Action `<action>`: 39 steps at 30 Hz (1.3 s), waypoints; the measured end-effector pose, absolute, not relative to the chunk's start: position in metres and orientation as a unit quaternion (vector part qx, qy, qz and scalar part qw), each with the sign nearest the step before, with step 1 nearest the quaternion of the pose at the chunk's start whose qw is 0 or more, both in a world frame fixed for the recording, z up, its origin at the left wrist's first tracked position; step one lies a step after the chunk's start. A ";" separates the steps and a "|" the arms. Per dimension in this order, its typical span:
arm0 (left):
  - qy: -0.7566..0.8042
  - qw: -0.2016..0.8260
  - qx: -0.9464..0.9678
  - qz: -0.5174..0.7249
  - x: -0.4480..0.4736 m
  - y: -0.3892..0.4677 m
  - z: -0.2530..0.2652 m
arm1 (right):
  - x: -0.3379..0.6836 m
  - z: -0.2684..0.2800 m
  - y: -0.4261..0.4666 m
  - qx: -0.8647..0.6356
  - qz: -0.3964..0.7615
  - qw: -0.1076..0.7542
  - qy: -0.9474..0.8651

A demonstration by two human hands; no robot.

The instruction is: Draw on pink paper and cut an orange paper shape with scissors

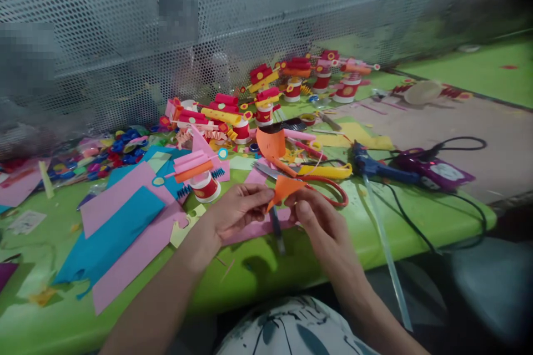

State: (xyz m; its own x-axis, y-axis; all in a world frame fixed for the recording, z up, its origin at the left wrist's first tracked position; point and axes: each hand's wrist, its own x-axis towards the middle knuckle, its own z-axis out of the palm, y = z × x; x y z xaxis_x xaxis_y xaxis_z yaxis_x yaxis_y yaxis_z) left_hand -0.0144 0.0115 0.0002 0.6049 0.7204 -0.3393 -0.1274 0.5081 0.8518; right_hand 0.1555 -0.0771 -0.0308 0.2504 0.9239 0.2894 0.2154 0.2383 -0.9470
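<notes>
Between my two hands is a small piece of orange craft paper (287, 187), held above the near edge of the green table. My left hand (239, 211) pinches its left side, and my right hand (318, 216) grips its right side with bent fingers. Just behind the piece lie scissors (339, 191) with red-orange handles, their blades partly covered. A second orange paper (270, 144) stands curled farther back. Left of my hands sits a paper cup model (206, 187) topped with pink and orange rolls. A dark, slim tool (276, 230) lies below the held piece.
Blue and pink sheets (112, 233) spread over the left. Several finished cup models (293, 89) line the perforated metal screen (233, 11). A blue glue gun (381, 166) with a long clear stick lies right, beside a purple device (435, 169) and black cable. Colourful caps (120, 147) pile at back left.
</notes>
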 end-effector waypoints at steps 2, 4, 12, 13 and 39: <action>0.338 0.765 0.498 0.227 -0.014 0.008 0.001 | 0.155 -0.026 -0.080 -0.541 0.326 0.591 -0.501; 0.338 0.721 0.566 0.213 -0.014 0.005 0.003 | 0.156 -0.025 -0.082 -0.551 0.322 0.587 -0.499; 0.337 0.662 0.627 0.234 -0.017 0.003 0.004 | 0.155 -0.030 -0.088 -0.561 0.301 0.561 -0.529; 0.340 0.661 0.624 0.241 -0.017 0.004 0.004 | 0.155 -0.029 -0.088 -0.562 0.296 0.561 -0.531; 0.333 0.739 0.493 0.316 -0.015 0.004 0.011 | 0.147 -0.038 -0.074 -0.479 0.304 0.654 -0.501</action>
